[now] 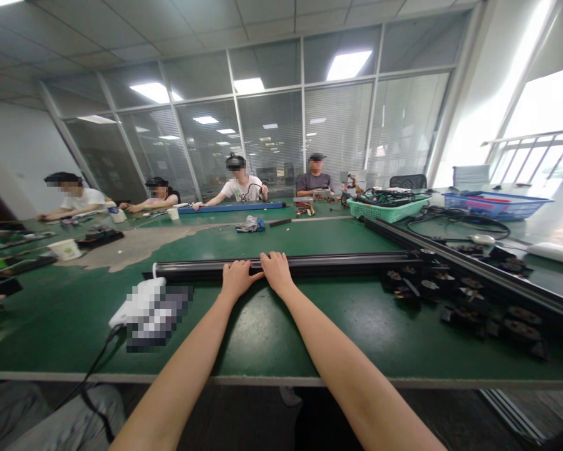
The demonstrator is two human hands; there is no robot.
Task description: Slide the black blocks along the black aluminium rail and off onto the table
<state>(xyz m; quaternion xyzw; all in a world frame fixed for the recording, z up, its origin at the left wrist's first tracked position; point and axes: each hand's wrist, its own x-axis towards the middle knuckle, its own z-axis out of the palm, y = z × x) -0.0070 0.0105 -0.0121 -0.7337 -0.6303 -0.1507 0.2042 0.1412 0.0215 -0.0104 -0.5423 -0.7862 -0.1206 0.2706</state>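
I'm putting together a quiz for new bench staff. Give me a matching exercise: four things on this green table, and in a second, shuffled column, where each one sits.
Things:
1. long black rail
2. green basket
3. white tub
4. small black parts

Places:
A. far left of the table
B. scattered right of the hands
C. under the left hand and right hand
D. far side, holding dark cables

Pairs: 1-C, 2-D, 3-A, 4-B.

Table (309, 326) was green with a worn grey-brown patch; long bar (285, 265) on it black. Behind the bar: teal basket (388, 210), blue basket (497, 205), white cup (66, 249).
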